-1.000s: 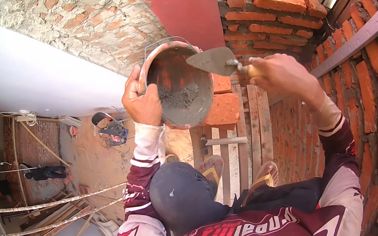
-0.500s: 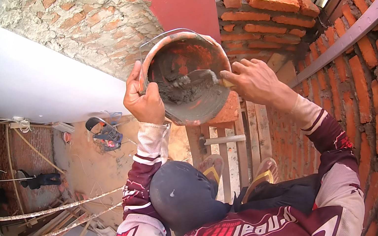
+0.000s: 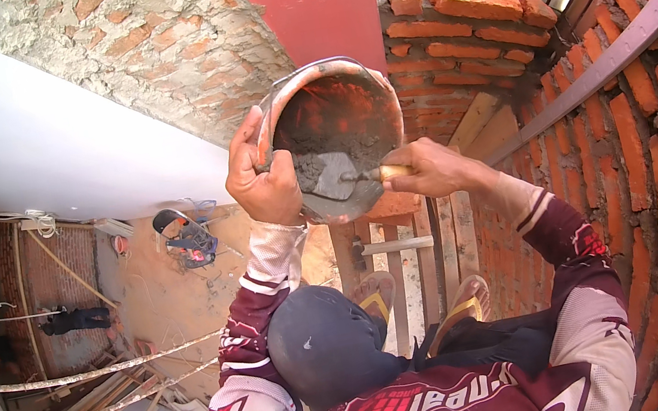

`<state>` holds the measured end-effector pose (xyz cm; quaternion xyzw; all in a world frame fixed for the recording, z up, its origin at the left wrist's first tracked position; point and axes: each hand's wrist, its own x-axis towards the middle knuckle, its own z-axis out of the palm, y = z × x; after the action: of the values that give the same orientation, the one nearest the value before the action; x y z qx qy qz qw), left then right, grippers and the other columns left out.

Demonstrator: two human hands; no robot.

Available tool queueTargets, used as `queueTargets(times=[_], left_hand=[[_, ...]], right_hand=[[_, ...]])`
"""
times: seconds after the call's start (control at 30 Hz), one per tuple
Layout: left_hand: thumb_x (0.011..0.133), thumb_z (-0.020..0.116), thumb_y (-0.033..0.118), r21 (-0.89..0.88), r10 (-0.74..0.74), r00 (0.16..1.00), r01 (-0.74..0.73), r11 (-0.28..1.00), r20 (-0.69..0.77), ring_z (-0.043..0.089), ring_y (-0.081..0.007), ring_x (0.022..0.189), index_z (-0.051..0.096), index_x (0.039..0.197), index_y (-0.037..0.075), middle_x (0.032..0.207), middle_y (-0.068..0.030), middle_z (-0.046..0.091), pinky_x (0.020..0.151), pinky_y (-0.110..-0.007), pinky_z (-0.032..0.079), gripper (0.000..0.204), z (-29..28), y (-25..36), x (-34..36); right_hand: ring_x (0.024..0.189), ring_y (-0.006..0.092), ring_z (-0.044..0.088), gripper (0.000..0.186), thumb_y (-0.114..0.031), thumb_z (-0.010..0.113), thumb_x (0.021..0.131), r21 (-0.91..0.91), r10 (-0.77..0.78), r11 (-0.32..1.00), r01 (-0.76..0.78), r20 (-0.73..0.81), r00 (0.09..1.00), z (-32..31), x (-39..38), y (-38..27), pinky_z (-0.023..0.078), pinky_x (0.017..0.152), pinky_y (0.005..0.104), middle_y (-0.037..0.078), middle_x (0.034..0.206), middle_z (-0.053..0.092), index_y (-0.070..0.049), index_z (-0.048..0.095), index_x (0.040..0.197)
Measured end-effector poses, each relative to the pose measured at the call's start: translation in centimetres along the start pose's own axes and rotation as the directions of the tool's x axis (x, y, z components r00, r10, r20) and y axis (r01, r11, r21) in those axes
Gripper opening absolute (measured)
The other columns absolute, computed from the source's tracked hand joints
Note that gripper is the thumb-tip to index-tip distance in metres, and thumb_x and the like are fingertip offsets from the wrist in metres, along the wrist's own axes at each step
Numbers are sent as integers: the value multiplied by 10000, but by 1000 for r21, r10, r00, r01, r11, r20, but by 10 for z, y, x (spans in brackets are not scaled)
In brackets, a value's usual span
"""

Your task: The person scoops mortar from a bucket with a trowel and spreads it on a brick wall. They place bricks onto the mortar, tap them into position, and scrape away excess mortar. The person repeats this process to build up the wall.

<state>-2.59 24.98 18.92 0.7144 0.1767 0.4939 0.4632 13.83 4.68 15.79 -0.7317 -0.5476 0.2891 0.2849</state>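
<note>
Head view: the bucket (image 3: 334,131) is tipped up before the brick wall (image 3: 481,23), its rim gripped by the left hand (image 3: 264,183). The right hand (image 3: 428,171), closed on the trowel (image 3: 342,177), has dipped from above into the mortar (image 3: 314,169), so scooping looks underway.

Both arms raised, elbows bent, forearms in patterned maroon-and-white sleeves. Left hand (image 3: 263,183) up at head height, fingers curled and clamped shut, thumb pointing upward, wrist cocked back. Right hand (image 3: 428,171) level beside it, closed in a fist, knuckles up, wrist straight.
</note>
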Motion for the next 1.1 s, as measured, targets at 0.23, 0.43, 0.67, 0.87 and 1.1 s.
queueTargets(times=[0.23, 0.43, 0.67, 0.87, 1.1], left_hand=[[766, 540, -109, 50, 41, 999, -41, 998, -13, 603, -323, 1289, 553, 773, -65, 1359, -245, 634, 1087, -412, 454, 46, -1, -4, 0], [771, 520, -131, 133, 148, 986, -157, 979, 70, 588, -350, 1321, 509, 738, -39, 1361, -250, 623, 1104, -425, 454, 98, 7, 5, -1], [778, 508, -127, -3, 75, 997, -75, 997, 33, 579, -350, 1333, 526, 756, -57, 1370, -249, 617, 1119, -425, 440, 76, 10, 7, -6], [806, 542, -104, 20, -74, 997, 75, 997, -24, 599, -288, 1287, 607, 861, -83, 1375, -228, 626, 1105, -391, 437, 88, -4, -7, 1], [825, 510, -108, -50, -172, 979, 167, 985, -114, 586, -253, 1256, 595, 880, -98, 1402, -221, 595, 1084, -372, 444, 102, -18, -24, 9]], right_hand=[[856, 273, 723, 318, -138, 587, 943, -821, -396, 568, 66, -202, 896, -24, -26, -18, 554, 725, 450, 127, 987, 709, -38, 617, 1244], [728, 336, 737, 190, -136, 597, 909, -681, 38, 704, -200, -245, 969, -40, -38, -36, 562, 622, 441, 156, 777, 717, 22, 682, 971], [728, 355, 684, 324, -293, 611, 986, -41, 95, 995, -93, 55, 994, 7, -6, 0, 529, 675, 453, 224, 774, 675, 19, 691, 956], [695, 213, 588, 396, -346, 617, 1017, 297, 50, 953, -51, 10, 999, -7, -23, 11, 475, 656, 410, 142, 729, 609, 38, 664, 932], [629, 221, 579, 429, -393, 769, 899, 50, 195, 980, -190, -110, 975, -89, -69, 22, 468, 602, 396, 113, 697, 610, 22, 660, 881]])
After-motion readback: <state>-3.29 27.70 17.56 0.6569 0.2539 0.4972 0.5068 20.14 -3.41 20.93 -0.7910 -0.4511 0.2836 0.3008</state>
